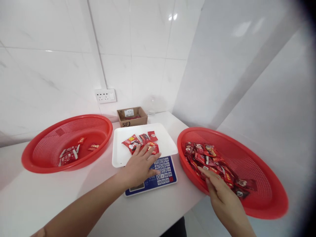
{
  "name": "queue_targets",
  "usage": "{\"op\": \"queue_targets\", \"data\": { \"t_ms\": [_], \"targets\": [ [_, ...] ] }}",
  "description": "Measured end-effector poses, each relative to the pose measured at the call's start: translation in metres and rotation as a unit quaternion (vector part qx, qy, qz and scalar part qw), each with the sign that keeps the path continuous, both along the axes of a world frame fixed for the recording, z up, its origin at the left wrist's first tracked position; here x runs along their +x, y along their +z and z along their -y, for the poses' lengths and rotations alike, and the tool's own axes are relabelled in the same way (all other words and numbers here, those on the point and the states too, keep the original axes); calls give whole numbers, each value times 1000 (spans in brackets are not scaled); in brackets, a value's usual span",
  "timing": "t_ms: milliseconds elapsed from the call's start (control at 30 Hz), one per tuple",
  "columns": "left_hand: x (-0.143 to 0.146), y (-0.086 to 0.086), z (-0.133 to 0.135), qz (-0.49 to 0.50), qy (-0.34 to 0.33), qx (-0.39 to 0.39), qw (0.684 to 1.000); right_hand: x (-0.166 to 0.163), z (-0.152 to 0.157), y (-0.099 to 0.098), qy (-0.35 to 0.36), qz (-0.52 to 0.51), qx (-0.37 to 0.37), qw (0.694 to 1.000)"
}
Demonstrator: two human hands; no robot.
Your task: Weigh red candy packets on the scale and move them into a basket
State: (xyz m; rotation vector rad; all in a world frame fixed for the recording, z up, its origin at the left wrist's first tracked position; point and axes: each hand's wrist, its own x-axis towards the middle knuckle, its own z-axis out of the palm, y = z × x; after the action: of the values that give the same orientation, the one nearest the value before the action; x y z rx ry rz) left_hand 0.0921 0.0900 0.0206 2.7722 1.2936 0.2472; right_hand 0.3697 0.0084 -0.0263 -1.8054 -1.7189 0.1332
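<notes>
My left hand (139, 166) lies open over the front edge of the white scale tray (118, 154), fingers spread and reaching toward several red snack packets (134, 142) on it. Below the hand is the scale's blue keypad panel (164, 172). My right hand (221, 194) rests on the near rim of the right red basket (269, 200), fingertips touching the pile of red packets (209, 156) inside. Its fingers are stretched out and nothing is gripped.
A second red basket (39, 154) at the left holds a few packets (69, 154). A small cardboard box (132, 117) stands at the back by the tiled wall, under a wall socket (105, 95). The white counter ends near me.
</notes>
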Motion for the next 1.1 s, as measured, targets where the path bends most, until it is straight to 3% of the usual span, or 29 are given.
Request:
{"op": "queue_targets", "data": {
  "t_ms": [367,600,900,1000,1100],
  "targets": [
    [-14,-5,10,3,31,18,999,1,0,-2,0,18,2,1000],
    [-31,-4,-10,3,130,2,991,0,1,-1,-8,28,0,1000],
    [-30,-3,-37,38,82,-36,995,0,0,0,-7,41,5,999],
    [-28,0,-25,71,85,-26,993,0,0,-2,0,39,14,999],
    [-25,1,3,119,34,-36,992,1,0,-3,2,36,14,999]
  ]
}}
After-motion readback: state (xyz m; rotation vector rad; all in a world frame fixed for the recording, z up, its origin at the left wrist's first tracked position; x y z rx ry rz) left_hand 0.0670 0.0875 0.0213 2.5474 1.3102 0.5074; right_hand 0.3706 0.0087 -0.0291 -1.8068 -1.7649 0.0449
